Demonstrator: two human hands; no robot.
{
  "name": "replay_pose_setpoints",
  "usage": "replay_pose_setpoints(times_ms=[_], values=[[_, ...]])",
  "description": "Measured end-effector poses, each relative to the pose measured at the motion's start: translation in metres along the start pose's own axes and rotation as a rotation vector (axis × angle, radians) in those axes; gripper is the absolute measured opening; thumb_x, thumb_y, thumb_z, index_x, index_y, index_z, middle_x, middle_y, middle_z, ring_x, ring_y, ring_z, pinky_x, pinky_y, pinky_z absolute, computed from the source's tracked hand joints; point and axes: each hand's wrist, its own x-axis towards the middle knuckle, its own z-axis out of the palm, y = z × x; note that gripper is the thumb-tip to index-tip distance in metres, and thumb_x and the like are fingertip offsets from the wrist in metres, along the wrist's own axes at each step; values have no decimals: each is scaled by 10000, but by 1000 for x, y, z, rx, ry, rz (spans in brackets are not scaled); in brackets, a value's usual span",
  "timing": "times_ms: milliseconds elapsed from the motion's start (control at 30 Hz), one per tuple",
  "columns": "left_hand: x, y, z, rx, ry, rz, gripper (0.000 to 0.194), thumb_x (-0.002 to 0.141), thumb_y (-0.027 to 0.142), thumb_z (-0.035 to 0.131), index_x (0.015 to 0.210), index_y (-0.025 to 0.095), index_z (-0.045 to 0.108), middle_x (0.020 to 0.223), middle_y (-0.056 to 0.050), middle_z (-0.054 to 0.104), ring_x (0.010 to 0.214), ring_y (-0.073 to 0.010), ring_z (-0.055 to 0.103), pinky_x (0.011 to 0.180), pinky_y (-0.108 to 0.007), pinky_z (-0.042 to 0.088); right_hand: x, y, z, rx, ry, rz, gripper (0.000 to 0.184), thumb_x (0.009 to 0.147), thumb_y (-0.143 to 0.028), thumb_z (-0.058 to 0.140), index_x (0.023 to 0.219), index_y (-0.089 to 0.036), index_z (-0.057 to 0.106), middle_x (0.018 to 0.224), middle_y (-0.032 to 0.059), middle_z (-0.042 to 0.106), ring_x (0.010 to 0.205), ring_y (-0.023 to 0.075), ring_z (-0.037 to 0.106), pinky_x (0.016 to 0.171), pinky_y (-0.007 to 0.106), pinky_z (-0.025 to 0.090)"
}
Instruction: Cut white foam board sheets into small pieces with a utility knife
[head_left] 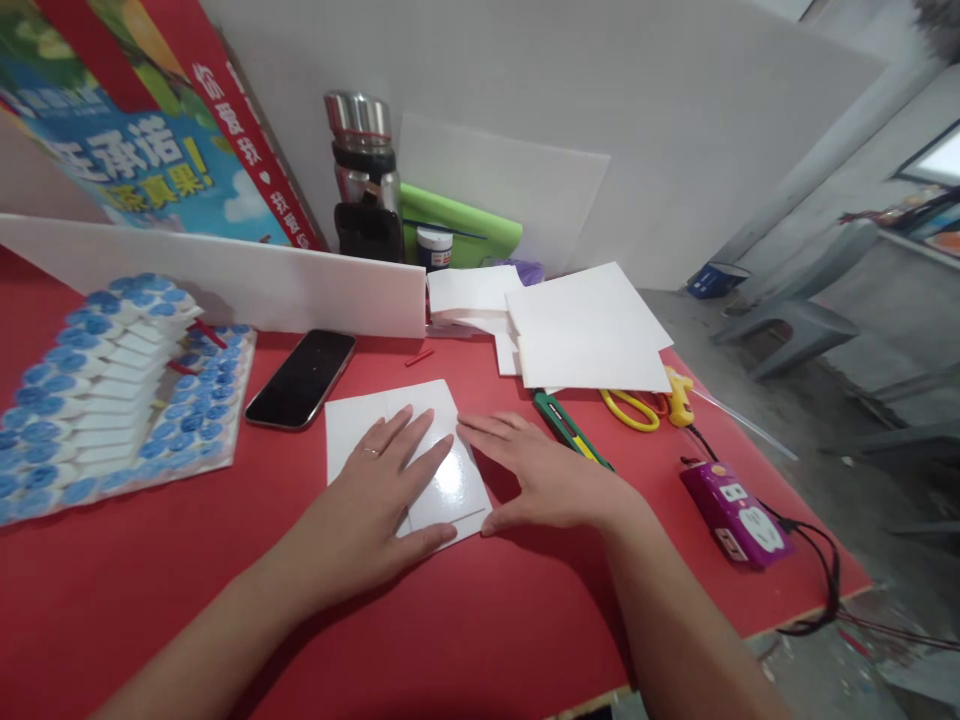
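Observation:
A white square board [442, 455] with a shiny surface lies flat on the red table [420, 640]. On its middle rests my left hand [382, 490], palm down, fingers spread, a ring on one finger. My right hand [536, 470] touches the board's right edge, its thumb near the lower right corner and its fingers stretched out along the side. A smaller sheet or flap seems to lie on the board, its edge showing near the bottom; my left hand covers part of it.
A black phone [301, 380] and a white model with blue rosettes [112, 390] lie left. Right are white sheets [589, 335], a green cutter [570, 428], a yellow glue gun [679, 398] and a purple power strip [735, 515]. Behind stand a white panel [315, 285] and a metal flask [364, 170].

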Motion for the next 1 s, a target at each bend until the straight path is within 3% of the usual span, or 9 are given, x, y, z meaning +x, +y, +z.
replay_pose_setpoints(times_ms=[233,400,533,733,1000], values=[[1,-10,0,-39,14,-10,824,930,752,518,1579,246,463,1697,-119,350,1552,-418,293,1186,-586,386,0,1,1,-2,-6,16,1101,770,-537,844,1671,-324,248,1744,12,236,1595,318,174,1259,520,289],[9,-19,4,-89,67,-58,552,1089,488,333,1513,191,526,1581,-103,526,1443,-326,442,1169,-528,396,0,0,1,-2,-16,37,1106,752,-552,852,1665,-323,271,1740,24,248,1598,333,170,1259,531,286],[14,-17,8,-64,128,-68,488,1083,429,367,1456,187,568,1516,-108,577,1376,-310,490,1156,-520,401,0,-2,0,-24,-3,28,1098,755,-557,852,1662,-309,286,1734,23,265,1595,325,185,1262,513,291],[16,-14,15,3,121,-140,490,1072,455,391,1440,202,594,1598,-96,508,1537,-349,323,1243,-611,260,1,-2,0,2,-11,31,1098,793,-728,736,1676,-303,240,1745,7,232,1602,325,154,1274,512,262],[15,-10,13,-23,52,-175,521,1076,470,372,1491,216,560,1668,-70,419,1602,-353,198,1273,-633,184,6,-3,6,19,-7,88,1133,754,-747,754,1673,-374,205,1761,-46,148,1619,328,67,1277,523,243]])
